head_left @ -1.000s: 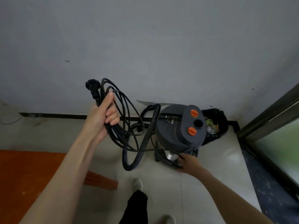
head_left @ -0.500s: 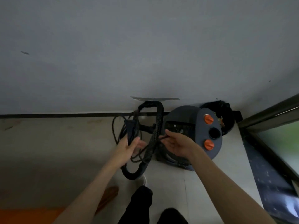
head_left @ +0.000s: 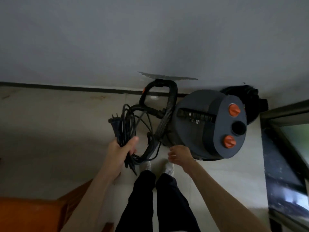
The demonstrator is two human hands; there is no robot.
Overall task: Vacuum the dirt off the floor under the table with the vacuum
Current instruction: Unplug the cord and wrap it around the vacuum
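Vacuum (head_left: 209,124): grey drum unit, upright on pale floor (head_left: 66,123) near the corner, close to the wall (head_left: 150,39). Two orange knobs and a round black port on the lid.
Hose (head_left: 164,121): black ribbed, loops up from the drum's left side toward the wall, then runs down in front of the drum.
Power cord (head_left: 128,121): black, bundled in loose coils left of the hose; plug (head_left: 114,124) sticks up at the bundle's left.
Left hand (head_left: 121,150): fingers and thumb curled round the cord bundle, gripping it, held off the floor.
Right hand (head_left: 179,154): fingers loosely spread, holding nothing, just beside the drum's lower left edge; can't tell if it touches.
Person: black trousers, light shoes (head_left: 168,166) just below the hose.
Black bag (head_left: 242,96): behind the drum, in the corner.
Orange surface (head_left: 28,215): bottom left.
Dark door frame (head_left: 284,131): right edge.
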